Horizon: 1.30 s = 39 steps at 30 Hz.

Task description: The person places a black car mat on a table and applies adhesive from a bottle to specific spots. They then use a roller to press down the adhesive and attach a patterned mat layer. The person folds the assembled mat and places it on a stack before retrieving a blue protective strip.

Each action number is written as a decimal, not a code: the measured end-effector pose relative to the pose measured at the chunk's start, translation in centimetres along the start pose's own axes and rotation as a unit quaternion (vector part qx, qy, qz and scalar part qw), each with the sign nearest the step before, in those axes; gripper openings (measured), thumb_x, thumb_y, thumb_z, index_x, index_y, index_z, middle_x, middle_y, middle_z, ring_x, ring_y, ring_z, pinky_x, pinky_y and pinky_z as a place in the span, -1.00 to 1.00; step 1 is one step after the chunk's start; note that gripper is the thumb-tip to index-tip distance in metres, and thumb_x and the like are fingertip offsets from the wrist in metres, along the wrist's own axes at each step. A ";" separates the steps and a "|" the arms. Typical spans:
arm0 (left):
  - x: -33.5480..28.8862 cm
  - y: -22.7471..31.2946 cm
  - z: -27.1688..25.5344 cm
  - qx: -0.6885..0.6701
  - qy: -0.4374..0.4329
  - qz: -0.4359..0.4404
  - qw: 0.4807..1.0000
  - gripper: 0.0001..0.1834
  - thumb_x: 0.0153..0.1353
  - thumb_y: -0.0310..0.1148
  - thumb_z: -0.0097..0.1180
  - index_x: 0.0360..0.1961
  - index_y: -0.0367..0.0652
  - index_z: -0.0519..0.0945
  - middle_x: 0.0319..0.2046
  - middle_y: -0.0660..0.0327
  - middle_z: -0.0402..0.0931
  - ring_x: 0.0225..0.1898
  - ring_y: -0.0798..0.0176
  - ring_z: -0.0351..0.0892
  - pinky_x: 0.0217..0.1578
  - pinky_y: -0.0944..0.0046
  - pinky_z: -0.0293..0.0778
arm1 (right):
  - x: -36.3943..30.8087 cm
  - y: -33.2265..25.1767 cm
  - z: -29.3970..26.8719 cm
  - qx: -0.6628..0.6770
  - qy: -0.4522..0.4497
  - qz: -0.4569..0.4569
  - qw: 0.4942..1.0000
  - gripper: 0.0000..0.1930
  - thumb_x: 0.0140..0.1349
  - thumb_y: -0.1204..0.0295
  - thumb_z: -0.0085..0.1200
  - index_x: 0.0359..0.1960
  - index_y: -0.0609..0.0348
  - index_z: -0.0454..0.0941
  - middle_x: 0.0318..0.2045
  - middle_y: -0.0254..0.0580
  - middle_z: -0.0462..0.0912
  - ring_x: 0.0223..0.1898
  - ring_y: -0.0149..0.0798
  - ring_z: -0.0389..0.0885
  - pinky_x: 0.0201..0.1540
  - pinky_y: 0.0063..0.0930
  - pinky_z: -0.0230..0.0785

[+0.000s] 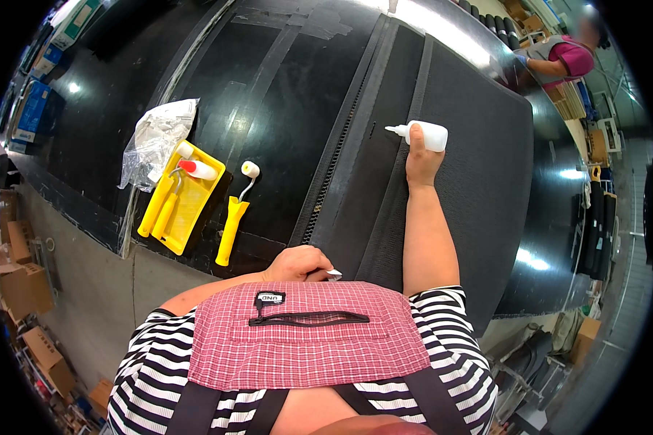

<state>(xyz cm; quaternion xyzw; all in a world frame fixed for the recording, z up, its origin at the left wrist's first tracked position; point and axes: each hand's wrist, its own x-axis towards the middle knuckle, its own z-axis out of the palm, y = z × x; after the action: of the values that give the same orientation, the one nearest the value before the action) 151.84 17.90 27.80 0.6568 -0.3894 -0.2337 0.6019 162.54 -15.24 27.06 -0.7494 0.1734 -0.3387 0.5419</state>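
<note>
My right hand point(422, 164), arm stretched forward, is closed round a white squeeze bottle point(435, 136). The bottle lies nearly level, its narrow nozzle pointing left above a black textured sheet point(479, 167). Under the nozzle runs a smoother black strip point(366, 159), with a toothed or perforated line along its left side. My left hand point(297, 262) rests close to my body at the near end of the strip. Its fingers are curled, pinching a small white piece point(334, 275) whose kind I cannot make out.
Left on the black table point(268, 87) sits a yellow paint tray point(196, 206) holding yellow-handled tools and a red-capped white bottle point(198, 170). Crumpled clear plastic point(159, 138) lies behind it. A small yellow-handled roller point(232, 228) lies beside the tray. Another person point(566, 58) stands at the far right.
</note>
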 end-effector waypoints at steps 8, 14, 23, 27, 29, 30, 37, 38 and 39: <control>0.1 0.3 0.1 0.000 0.011 0.003 1.000 -0.92 0.19 -0.54 0.30 -0.30 -0.17 0.66 -0.39 0.16 0.63 -0.35 0.19 0.61 -0.32 0.25 0.56 | 0.5 0.1 0.2 -0.044 -0.009 0.022 0.999 -0.63 0.28 0.13 0.23 -0.26 0.27 0.69 -0.32 -0.14 0.76 -0.23 -0.18 0.74 -0.10 -0.30 0.51; 0.0 0.1 0.1 0.000 0.004 -0.001 1.000 -0.92 0.19 -0.54 0.30 -0.29 -0.17 0.66 -0.39 0.16 0.63 -0.35 0.19 0.61 -0.32 0.24 0.56 | 0.6 0.3 0.4 -0.077 -0.004 0.019 0.997 -0.62 0.28 0.09 0.22 -0.27 0.23 0.71 -0.34 -0.13 0.77 -0.26 -0.14 0.75 -0.12 -0.27 0.52; 0.1 0.3 0.0 -0.009 -0.002 -0.010 1.000 -0.92 0.20 -0.54 0.30 -0.31 -0.16 0.65 -0.38 0.16 0.62 -0.35 0.19 0.61 -0.33 0.23 0.56 | 0.2 0.2 -0.1 -0.121 -0.033 0.004 0.992 -0.61 0.27 0.09 0.23 -0.30 0.24 0.72 -0.38 -0.10 0.77 -0.28 -0.11 0.77 -0.15 -0.24 0.54; 0.0 0.0 0.1 -0.004 0.007 0.007 1.000 -0.92 0.19 -0.55 0.31 -0.31 -0.16 0.65 -0.38 0.16 0.63 -0.35 0.18 0.62 -0.32 0.24 0.56 | -0.6 -0.1 -0.3 -0.102 -0.049 0.005 0.994 -0.64 0.26 0.11 0.23 -0.30 0.22 0.72 -0.38 -0.10 0.77 -0.29 -0.11 0.77 -0.16 -0.25 0.54; 0.0 0.3 0.1 -0.002 0.007 0.000 1.000 -0.91 0.19 -0.55 0.31 -0.30 -0.17 0.65 -0.38 0.16 0.63 -0.34 0.18 0.62 -0.32 0.24 0.57 | -0.9 0.1 -0.5 -0.098 -0.057 0.005 0.994 -0.64 0.26 0.12 0.23 -0.31 0.24 0.71 -0.41 -0.11 0.77 -0.32 -0.13 0.76 -0.19 -0.27 0.54; 0.1 0.4 0.1 -0.001 0.006 -0.003 1.000 -0.91 0.19 -0.55 0.31 -0.30 -0.17 0.65 -0.38 0.16 0.64 -0.34 0.18 0.62 -0.31 0.24 0.57 | -1.0 0.2 -0.6 -0.094 -0.059 0.004 0.994 -0.64 0.26 0.13 0.23 -0.31 0.24 0.71 -0.41 -0.12 0.76 -0.33 -0.13 0.76 -0.20 -0.27 0.53; -0.1 0.1 0.2 -0.003 0.004 -0.006 1.000 -0.92 0.20 -0.53 0.32 -0.30 -0.17 0.65 -0.37 0.17 0.64 -0.34 0.18 0.62 -0.31 0.24 0.57 | -1.3 -1.6 -0.4 -0.042 -0.044 0.009 0.998 -0.63 0.28 0.12 0.22 -0.32 0.25 0.70 -0.44 -0.17 0.75 -0.36 -0.19 0.74 -0.24 -0.30 0.52; -0.1 0.0 0.2 -0.005 0.002 -0.001 1.000 -0.92 0.20 -0.52 0.32 -0.30 -0.17 0.65 -0.37 0.17 0.64 -0.34 0.18 0.62 -0.32 0.24 0.56 | -1.3 -1.5 -0.3 -0.045 -0.047 0.004 0.998 -0.63 0.28 0.12 0.22 -0.32 0.25 0.71 -0.44 -0.17 0.75 -0.36 -0.20 0.74 -0.24 -0.31 0.51; 0.0 -0.1 0.2 -0.007 0.000 0.004 1.000 -0.92 0.20 -0.52 0.32 -0.30 -0.17 0.65 -0.37 0.17 0.64 -0.34 0.18 0.62 -0.32 0.24 0.56 | -1.4 -1.2 -0.3 -0.048 -0.049 0.000 0.998 -0.63 0.28 0.12 0.23 -0.32 0.25 0.71 -0.44 -0.18 0.75 -0.36 -0.21 0.74 -0.24 -0.32 0.51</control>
<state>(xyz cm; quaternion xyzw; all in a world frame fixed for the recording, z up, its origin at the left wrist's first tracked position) 151.71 17.84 27.71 0.6511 -0.3904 -0.2341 0.6073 161.21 -14.17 27.83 -0.7904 0.1622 -0.2929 0.5130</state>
